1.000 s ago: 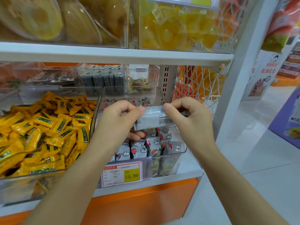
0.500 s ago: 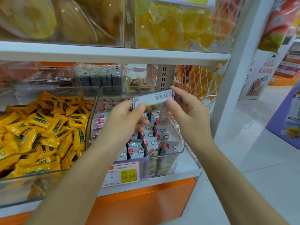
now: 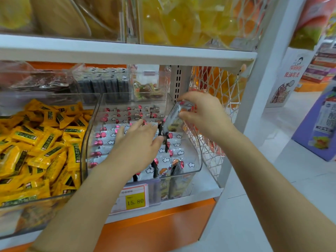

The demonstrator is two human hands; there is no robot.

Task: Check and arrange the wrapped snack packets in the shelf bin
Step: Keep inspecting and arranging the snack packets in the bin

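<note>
**A:** Head view, down into the clear bin [image 3: 199,159]. Whereabouts of the held packet [image 3: 173,120]?

**B:** Up by the bin's right wall, above the rows of packets [image 3: 109,138]. Pinched at its upper end between thumb and fingers of the right hand [image 3: 204,115].

**A:** Long axis?

**B:** Tilted. Upper end toward the back right, lower end down-left, just beside the thumb of the left hand [image 3: 138,142]. Touching or not, cannot tell.

**A:** And that left hand?

**B:** Palm down, fingers straight and spread over the rows, gripping nothing.

**A:** Nearer hand for seating it?

**B:** Right, probably, with the grip on it. Left close enough to steady the lower end.

**A:** Room?

**B:** Likeliest slot in the right-hand column, directly below. Tight otherwise: bin wall and wire mesh [image 3: 218,99] to the right, shelf board [image 3: 127,53] overhead. Best lowered straight down, clear of the rim.
</note>
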